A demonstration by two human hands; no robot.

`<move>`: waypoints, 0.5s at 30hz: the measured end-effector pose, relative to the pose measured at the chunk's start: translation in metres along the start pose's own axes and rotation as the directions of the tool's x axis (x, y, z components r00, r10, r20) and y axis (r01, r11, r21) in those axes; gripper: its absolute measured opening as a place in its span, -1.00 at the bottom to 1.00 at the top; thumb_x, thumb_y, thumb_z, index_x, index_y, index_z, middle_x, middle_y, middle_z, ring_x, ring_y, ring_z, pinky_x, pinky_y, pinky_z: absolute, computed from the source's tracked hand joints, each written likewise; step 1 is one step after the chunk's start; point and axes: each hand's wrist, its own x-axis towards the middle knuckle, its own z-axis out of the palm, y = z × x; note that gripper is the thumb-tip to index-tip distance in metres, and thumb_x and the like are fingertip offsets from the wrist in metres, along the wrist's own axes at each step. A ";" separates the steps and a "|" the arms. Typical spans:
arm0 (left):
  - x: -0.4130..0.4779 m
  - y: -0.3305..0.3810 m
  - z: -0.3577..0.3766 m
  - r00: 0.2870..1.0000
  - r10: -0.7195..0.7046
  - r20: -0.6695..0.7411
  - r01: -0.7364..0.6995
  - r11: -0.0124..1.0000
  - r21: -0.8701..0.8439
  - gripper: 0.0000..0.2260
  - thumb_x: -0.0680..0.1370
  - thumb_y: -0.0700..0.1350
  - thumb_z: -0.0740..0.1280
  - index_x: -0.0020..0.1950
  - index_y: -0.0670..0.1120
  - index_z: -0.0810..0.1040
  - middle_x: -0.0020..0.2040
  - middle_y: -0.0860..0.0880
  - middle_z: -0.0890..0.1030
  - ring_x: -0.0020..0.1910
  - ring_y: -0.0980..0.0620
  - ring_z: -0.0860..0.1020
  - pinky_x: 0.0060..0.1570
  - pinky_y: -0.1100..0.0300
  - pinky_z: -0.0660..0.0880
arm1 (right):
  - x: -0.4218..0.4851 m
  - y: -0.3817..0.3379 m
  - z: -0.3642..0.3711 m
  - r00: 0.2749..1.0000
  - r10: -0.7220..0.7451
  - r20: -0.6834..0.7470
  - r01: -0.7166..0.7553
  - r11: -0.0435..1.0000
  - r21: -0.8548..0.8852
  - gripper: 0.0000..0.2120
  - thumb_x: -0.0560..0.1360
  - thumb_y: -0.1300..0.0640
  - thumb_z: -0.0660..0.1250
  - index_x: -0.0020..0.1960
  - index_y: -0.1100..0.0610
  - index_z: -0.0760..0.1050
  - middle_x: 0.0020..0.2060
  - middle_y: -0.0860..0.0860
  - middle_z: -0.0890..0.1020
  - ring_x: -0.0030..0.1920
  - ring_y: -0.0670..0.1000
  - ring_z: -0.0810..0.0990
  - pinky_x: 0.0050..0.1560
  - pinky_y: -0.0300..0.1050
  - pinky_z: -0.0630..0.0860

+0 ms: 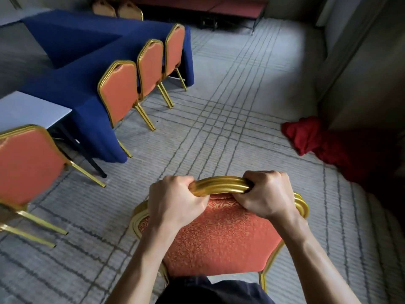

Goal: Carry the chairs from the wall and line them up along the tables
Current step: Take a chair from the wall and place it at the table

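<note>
An orange padded chair (219,235) with a gold frame is right in front of me, its backrest facing me. My left hand (175,200) and my right hand (265,194) both grip the gold top rail of that backrest, fingers curled over it. Along the blue-draped tables (72,84) on the left, three matching chairs (119,93) stand in a row with backs toward me. A fourth chair (28,165) stands nearer, at a bare grey-topped table (28,110).
A crumpled red cloth (311,137) lies on the carpet at right, near a wall and a dark shadowed area. Two more chairs (118,9) stand at the far side of the tables. Grey lined carpet (230,106) stretches open between me and the tables.
</note>
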 end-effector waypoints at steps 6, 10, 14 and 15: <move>0.142 0.002 0.023 0.997 0.068 0.026 -0.067 0.997 -0.027 -0.63 0.29 0.22 0.35 -0.42 -0.07 0.41 -0.49 0.00 0.53 -0.41 -0.13 0.54 -0.37 0.15 0.26 | 0.126 0.038 0.019 0.997 0.069 -0.028 -0.070 0.996 -0.047 -0.58 0.27 -0.26 0.28 -0.40 0.12 0.39 -0.52 0.01 0.52 -0.39 0.20 0.56 -0.38 -0.07 0.47; 0.222 0.003 0.046 0.996 0.083 0.022 -0.082 0.996 -0.041 -0.63 0.28 0.18 0.39 -0.47 -0.03 0.32 -0.57 0.07 0.34 -0.52 -0.01 0.32 -0.40 0.18 0.19 | 0.196 0.067 0.037 0.998 0.053 -0.041 -0.053 0.999 -0.002 -0.61 0.27 -0.24 0.29 -0.42 0.05 0.27 -0.54 0.01 0.50 -0.42 0.20 0.54 -0.40 -0.08 0.46; 0.314 0.020 0.100 0.991 0.128 0.048 -0.128 0.992 -0.007 -0.60 0.28 0.17 0.44 -0.47 -0.02 0.30 -0.55 0.03 0.40 -0.50 -0.05 0.40 -0.39 0.18 0.20 | 0.267 0.131 0.073 0.995 0.091 -0.050 -0.090 0.996 0.011 -0.61 0.26 -0.21 0.31 -0.42 0.02 0.21 -0.54 0.01 0.49 -0.42 0.21 0.55 -0.40 -0.05 0.51; 0.337 0.028 0.117 0.989 0.141 0.041 -0.141 0.990 0.007 -0.59 0.29 0.18 0.44 -0.46 -0.03 0.32 -0.54 0.03 0.41 -0.49 -0.05 0.41 -0.38 0.18 0.21 | 0.284 0.151 0.082 0.993 0.102 -0.063 -0.101 0.995 0.015 -0.61 0.27 -0.21 0.33 -0.42 0.02 0.22 -0.54 0.02 0.50 -0.41 0.22 0.55 -0.39 -0.03 0.52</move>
